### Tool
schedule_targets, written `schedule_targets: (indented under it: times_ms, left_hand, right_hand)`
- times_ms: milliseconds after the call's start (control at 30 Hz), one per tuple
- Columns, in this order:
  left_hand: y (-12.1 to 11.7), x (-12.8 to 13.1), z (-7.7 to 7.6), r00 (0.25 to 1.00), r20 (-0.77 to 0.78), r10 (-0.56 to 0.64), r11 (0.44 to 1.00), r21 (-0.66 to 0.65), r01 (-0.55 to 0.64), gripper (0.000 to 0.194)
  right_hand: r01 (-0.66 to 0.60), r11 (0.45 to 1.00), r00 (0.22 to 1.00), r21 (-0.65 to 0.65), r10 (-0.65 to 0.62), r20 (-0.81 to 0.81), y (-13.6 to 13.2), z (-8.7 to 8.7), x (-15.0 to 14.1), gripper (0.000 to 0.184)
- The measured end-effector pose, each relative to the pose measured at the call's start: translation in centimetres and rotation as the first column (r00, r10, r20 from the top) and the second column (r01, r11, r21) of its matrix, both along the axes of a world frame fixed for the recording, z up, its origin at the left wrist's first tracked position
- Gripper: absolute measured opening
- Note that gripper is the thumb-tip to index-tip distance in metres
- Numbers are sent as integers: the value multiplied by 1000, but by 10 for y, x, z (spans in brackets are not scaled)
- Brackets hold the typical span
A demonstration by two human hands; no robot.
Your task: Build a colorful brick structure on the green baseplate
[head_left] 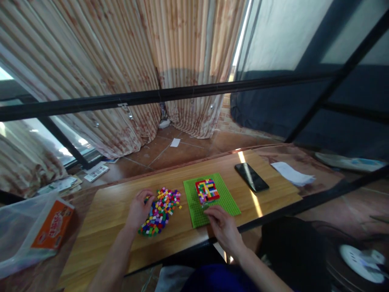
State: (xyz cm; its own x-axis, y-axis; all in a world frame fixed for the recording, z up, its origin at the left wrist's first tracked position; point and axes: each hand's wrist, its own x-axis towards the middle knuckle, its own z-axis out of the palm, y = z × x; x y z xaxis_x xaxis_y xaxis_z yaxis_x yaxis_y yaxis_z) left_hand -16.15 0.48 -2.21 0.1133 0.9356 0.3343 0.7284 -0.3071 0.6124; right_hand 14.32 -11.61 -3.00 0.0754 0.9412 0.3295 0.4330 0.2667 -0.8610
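Blue clothing, 2 half-curled hands, grip unclear, wooden table, tiled floor, patterned curtains

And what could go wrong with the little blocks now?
The left hand is right by the loose blocks, so a careless sweep might scatter some across the table. The right hand is close to the block build on the green baseplate and might bump it.
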Motion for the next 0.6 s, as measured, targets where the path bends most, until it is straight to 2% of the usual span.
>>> schedule_targets:
  times_ms: [133, 200, 300, 400, 533, 600]
  left_hand:
    - [-20, 18, 7, 976, 184, 116, 993, -50, -109, 21]
    - [-39, 38, 4, 901, 389, 192, 978, -148, -144, 26]
    - [-76, 76, -4, 746, 618, 248, 949, -310, -58, 34]
    - [-110, 110, -9, 625, 734, 265, 914, -398, 81, 33]
    - [-133, 134, -1, 560, 774, 296, 893, -432, 126, 35]
    - [-137, 139, 6, 564, 770, 299, 887, -443, 134, 33]
  right_hand:
    - [-61, 997, 998, -49, 59, -31, -7, 1, -9, 24]
    - [-86, 993, 995, -78, 81, -64, -10, 4, -18, 22]
    - [-92, 984, 985, -153, 68, -157, -14, 10, -34, 18]
    - [-125, 964, 947, -233, 46, -318, -19, 15, -47, 19]
    - [-116, 959, 861, -258, -32, -507, -24, 20, -54, 22]
    - [-90, 963, 836, -254, -66, -544, -27, 21, -52, 23]
